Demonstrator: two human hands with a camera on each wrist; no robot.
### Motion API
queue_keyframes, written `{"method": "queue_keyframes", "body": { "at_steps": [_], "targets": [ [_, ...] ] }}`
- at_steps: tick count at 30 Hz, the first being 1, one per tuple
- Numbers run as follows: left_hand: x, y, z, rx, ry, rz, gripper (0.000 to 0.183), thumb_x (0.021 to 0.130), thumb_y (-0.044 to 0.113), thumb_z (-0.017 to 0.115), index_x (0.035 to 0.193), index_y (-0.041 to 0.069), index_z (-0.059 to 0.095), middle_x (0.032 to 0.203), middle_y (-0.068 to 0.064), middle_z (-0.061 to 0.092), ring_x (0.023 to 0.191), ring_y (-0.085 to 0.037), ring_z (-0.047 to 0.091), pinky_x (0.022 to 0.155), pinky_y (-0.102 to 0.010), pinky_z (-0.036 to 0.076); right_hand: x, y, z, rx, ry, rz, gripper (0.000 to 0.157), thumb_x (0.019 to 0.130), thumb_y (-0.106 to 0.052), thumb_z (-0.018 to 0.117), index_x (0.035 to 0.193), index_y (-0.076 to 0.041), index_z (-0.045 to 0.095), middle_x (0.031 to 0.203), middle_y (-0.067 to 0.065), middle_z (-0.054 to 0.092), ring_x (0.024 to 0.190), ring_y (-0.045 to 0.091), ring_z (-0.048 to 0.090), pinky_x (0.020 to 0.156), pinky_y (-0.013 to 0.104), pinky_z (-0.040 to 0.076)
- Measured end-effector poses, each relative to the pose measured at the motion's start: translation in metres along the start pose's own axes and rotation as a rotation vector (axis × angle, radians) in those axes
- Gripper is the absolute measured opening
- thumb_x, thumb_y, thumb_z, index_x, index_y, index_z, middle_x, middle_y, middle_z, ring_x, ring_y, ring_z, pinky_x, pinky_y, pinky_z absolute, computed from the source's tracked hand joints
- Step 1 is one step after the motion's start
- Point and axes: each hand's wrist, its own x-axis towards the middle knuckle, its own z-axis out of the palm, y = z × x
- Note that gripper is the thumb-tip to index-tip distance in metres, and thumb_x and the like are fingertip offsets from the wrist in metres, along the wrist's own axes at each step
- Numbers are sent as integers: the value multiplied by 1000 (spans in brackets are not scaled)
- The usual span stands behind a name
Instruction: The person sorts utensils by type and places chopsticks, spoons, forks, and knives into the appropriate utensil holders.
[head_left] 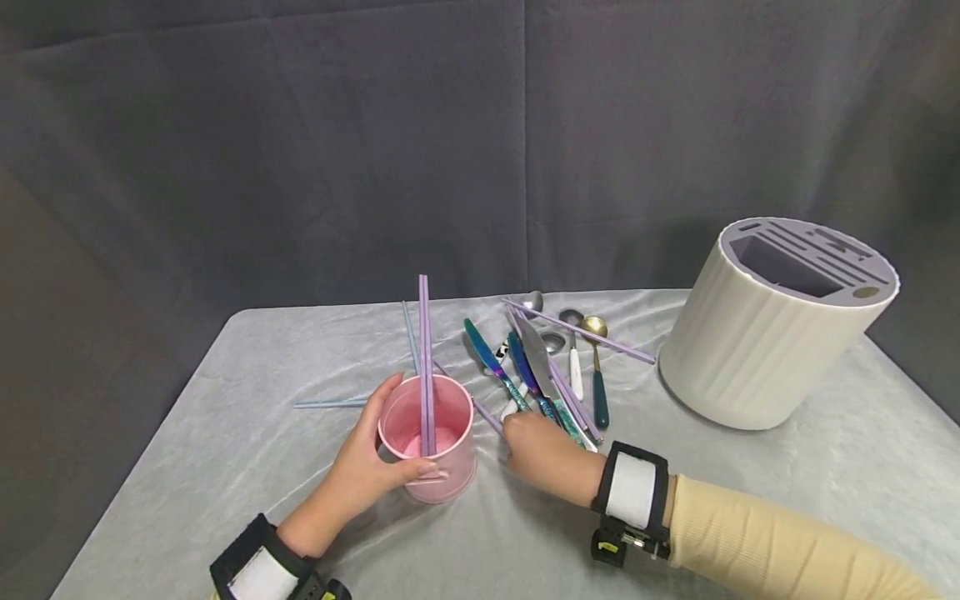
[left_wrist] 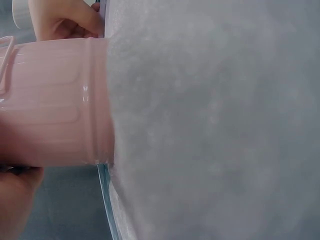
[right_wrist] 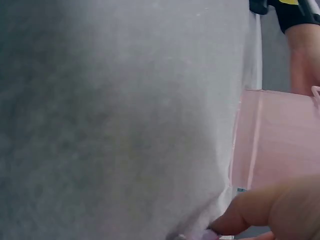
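My left hand grips a pink cup, thumb near its small front handle and fingers round the left side. Two purple chopsticks stand upright in it. Just right of the cup, my right hand is low at the cloth with curled fingers, at the near end of a lone purple chopstick that runs back behind the cup. In the right wrist view its fingertips pinch a purplish tip. Beyond this hand lie table knives, more purple chopsticks and spoons in a loose pile.
Right of the pile stands a white ribbed utensil holder with a grey slotted top. Two light blue chopsticks lie left of and behind the cup. Grey cloth covers the table; a dark curtain hangs behind.
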Motion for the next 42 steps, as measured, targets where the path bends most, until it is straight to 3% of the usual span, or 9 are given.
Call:
{"method": "queue_keyframes", "body": {
  "at_steps": [6, 14, 21, 27, 32, 37, 42],
  "targets": [
    [-1, 0, 0, -12, -5, -12, 102, 70, 9, 86, 150, 1, 23, 139, -22, 45, 126, -37, 43, 101, -59, 35, -1, -3, -6, 94, -74, 155, 19, 71, 3, 67, 64, -5, 52, 59, 4, 50, 52, 18, 46, 47, 34, 42],
    [-1, -3, 0, 0, 10, -3, 101, 70, 8, 86, 149, 0, 24, 139, -22, 45, 125, -35, 43, 102, -48, 39, -2, 3, -13, 166, -107, 160, 27, 77, 1, 64, 57, -8, 48, 52, -4, 39, 48, 11, 37, 45, 25, 31],
    [-1, -3, 1, 4, 12, -7, 99, 70, 7, 85, 149, 1, 25, 140, -21, 46, 126, -36, 44, 102, -55, 37, -14, 18, -26, 485, -223, 219, 16, 92, 1, 55, 76, -2, 55, 56, 4, 58, 47, 15, 57, 47, 25, 43],
    [-1, -1, 0, -12, 9, -4, 99, 71, 6, 84, 149, 0, 24, 140, -23, 44, 127, -38, 42, 102, -60, 35, -21, 26, -38, 841, -231, 219, 11, 97, 1, 47, 89, 7, 52, 68, 9, 63, 57, 18, 64, 53, 30, 54],
    [-1, -2, -1, -15, -1, -13, 101, 71, 7, 85, 150, 0, 22, 141, -22, 44, 127, -38, 42, 102, -60, 35, -22, 29, -41, 1162, -192, 139, 16, 100, -4, 45, 108, 10, 45, 83, 12, 68, 73, 20, 70, 68, 35, 57],
    [1, -4, 0, -22, -6, -4, 100, 71, 8, 85, 150, 1, 23, 140, -22, 45, 127, -37, 43, 102, -59, 35, -18, 21, -45, 1326, -109, 82, 29, 99, -3, 50, 123, 10, 40, 91, 10, 70, 81, 21, 70, 77, 37, 57],
    [0, -5, 0, -10, -5, 2, 101, 71, 11, 86, 150, 1, 23, 138, -22, 46, 125, -37, 44, 100, -60, 36, -9, 5, -56, 1398, -48, 41, 18, 97, 5, 49, 114, 6, 42, 98, 12, 68, 88, 22, 70, 83, 39, 55]
  ]
}}
